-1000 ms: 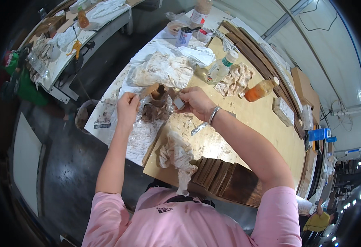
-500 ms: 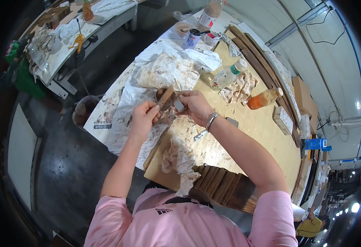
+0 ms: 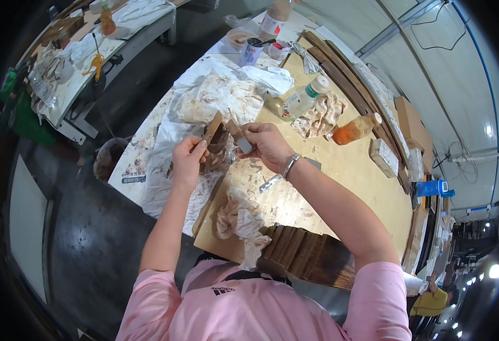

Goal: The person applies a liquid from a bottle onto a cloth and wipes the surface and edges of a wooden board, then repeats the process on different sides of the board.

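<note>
A person in a pink shirt leans over a counter (image 3: 340, 187) topped with a pale wooden board, seen from above. At the far end stand a brown bottle with a white label (image 3: 275, 12) and a dark can with a pale label (image 3: 250, 52). Nearer, a clear plastic bottle with a green-and-white cap (image 3: 301, 100) lies tilted beside a stained rag (image 3: 320, 116), and an orange bottle (image 3: 353, 132) lies on its side just right of that. A pale rectangular block (image 3: 383, 157) sits further right, and a blue box (image 3: 431, 188) stands near the counter's right edge. White, stained sheeting (image 3: 170, 136) covers the left part of the counter — a printed sheet (image 3: 131, 170) lies at its left edge.

A small brown wood strip (image 3: 212, 128) stands tilted just above the left hand (image 3: 188, 160), whose fingers curl closed around its lower end. The right hand (image 3: 266, 145) — a bracelet on its wrist — is closed around a small grey-and-brown piece (image 3: 239, 138), which nearly meets the strip over the sheeting. What this piece is cannot be told.

A crumpled cloth (image 3: 241, 219) lies by the near edge, beside a row of dark wood slats (image 3: 306, 258).
</note>
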`<state>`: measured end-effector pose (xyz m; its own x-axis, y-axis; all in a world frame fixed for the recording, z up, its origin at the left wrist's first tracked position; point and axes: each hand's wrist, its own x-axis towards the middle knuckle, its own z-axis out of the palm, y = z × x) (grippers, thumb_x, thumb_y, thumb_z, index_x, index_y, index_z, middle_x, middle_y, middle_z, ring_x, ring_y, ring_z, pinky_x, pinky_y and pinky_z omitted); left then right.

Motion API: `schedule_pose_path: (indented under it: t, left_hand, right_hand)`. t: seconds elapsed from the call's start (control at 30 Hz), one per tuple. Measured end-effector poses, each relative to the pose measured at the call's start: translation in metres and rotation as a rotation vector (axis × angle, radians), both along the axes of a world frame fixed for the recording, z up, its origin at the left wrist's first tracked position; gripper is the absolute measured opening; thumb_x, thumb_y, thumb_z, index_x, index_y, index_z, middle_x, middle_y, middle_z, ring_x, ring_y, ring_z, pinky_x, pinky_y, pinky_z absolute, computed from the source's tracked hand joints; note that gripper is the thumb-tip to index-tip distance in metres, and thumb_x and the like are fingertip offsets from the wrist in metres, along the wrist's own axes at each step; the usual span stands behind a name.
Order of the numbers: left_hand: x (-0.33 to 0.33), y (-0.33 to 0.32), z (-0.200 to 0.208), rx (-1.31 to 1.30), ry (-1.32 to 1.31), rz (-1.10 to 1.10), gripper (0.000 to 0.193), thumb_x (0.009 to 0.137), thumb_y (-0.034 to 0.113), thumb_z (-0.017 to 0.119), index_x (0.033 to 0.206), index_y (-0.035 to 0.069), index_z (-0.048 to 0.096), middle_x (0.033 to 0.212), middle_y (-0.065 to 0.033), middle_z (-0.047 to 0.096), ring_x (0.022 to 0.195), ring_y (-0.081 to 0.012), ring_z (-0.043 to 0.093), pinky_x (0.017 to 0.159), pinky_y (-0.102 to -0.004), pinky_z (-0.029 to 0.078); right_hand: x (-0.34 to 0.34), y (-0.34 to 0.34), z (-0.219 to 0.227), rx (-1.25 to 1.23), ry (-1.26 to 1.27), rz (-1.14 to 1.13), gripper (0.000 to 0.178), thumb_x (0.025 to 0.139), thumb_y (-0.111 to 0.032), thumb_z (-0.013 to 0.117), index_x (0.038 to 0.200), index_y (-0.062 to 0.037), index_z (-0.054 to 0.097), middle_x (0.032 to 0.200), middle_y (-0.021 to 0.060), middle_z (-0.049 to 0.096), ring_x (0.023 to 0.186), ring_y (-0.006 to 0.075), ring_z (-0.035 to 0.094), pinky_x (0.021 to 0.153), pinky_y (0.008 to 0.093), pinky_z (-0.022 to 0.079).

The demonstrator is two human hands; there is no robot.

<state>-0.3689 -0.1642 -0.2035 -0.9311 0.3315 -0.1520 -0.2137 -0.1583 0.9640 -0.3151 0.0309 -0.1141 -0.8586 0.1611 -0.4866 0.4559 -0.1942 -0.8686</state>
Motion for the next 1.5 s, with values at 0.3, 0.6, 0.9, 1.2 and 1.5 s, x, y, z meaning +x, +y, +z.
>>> schedule_pose_path:
  t: [0.3,0.6,0.9,1.2,1.5]
  left_hand:
    - [0.007,0.01,0.002,-0.047,0.083,-0.021,0.006,0.097,0.007,0.062,0.094,0.001,0.064,0.077,-0.0006,0.062,0.065,-0.0063,0.052,0.061,-0.0217,0.042]
    - [0.006,0.014,0.002,-0.024,0.06,-0.057,0.006,0.096,0.007,0.063,0.092,0.002,0.065,0.076,0.0002,0.063,0.066,-0.0058,0.054,0.06,-0.0211,0.042]
    - [-0.018,-0.007,-0.005,-0.282,0.027,-0.1,0.012,0.089,0.012,0.071,0.088,0.0,0.068,0.07,-0.0044,0.066,0.058,-0.0107,0.058,0.054,-0.0251,0.044]
    - [0.122,-0.029,0.033,-0.603,0.946,-0.631,0.046,0.072,0.016,0.077,0.116,0.008,0.066,0.112,-0.0118,0.064,0.103,-0.0305,0.061,0.086,-0.0432,0.048]
    - [0.136,-0.017,0.019,-0.388,0.776,-0.473,0.027,0.062,0.002,0.071,0.088,0.002,0.063,0.1,-0.0153,0.061,0.094,-0.0357,0.06,0.085,-0.0419,0.048]
  right_hand:
    - [0.003,-0.004,0.006,-0.064,-0.021,-0.061,0.021,0.097,-0.002,0.052,0.109,0.0118,0.061,0.086,0.0136,0.065,0.07,0.0227,0.066,0.065,0.0382,0.063]
    - [0.008,0.005,0.01,-0.053,-0.048,0.017,0.022,0.101,-0.008,0.051,0.113,0.0078,0.059,0.091,0.0137,0.067,0.077,0.021,0.068,0.074,0.0393,0.061]
    - [0.052,0.032,0.048,0.028,-0.01,0.091,0.024,0.1,-0.011,0.053,0.117,0.0048,0.059,0.096,0.0104,0.067,0.081,0.0188,0.067,0.076,0.0337,0.06]
    - [0.145,0.061,0.104,-0.197,0.181,-0.07,0.028,0.096,-0.011,0.052,0.115,0.0083,0.059,0.1,0.0137,0.067,0.082,0.0195,0.067,0.074,0.0333,0.058]
    - [0.237,0.059,0.124,-0.203,0.275,-0.295,0.024,0.091,-0.015,0.055,0.104,0.0041,0.062,0.079,0.0085,0.063,0.067,0.0159,0.06,0.061,0.0281,0.048]
